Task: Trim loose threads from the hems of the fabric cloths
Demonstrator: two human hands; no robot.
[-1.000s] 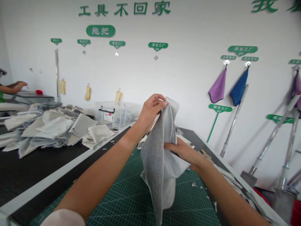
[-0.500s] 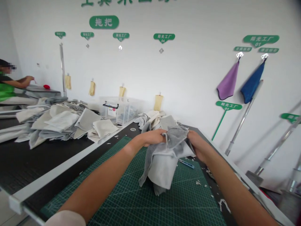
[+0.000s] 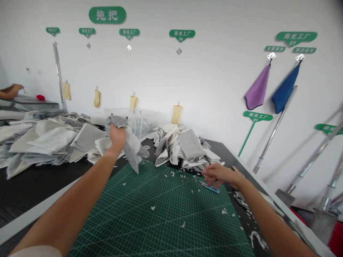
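My left hand (image 3: 118, 137) is closed on a grey and white cloth (image 3: 134, 146), which hangs down from the fist in front of the clear plastic box. My right hand (image 3: 218, 175), fingers apart and holding nothing, hovers over the blue-handled thread snips (image 3: 210, 187). The snips lie on the green cutting mat (image 3: 150, 225), near its right edge. Small white scraps (image 3: 182, 176) are scattered on the mat. Just beyond my right hand is a heap of grey and white cloths (image 3: 191, 144).
A larger cloth pile (image 3: 50, 139) covers the table at left. The clear box (image 3: 147, 123) stands by the wall. Trimmings (image 3: 243, 201) lie along the right edge. Metal poles (image 3: 276, 128) lean at right. A co-worker's hand (image 3: 12, 91) shows at far left.
Both hands held the cloth over the mat before. My left hand has carried it left toward the box, while my right hand has let go and opened above the snips. The view has shifted slightly.
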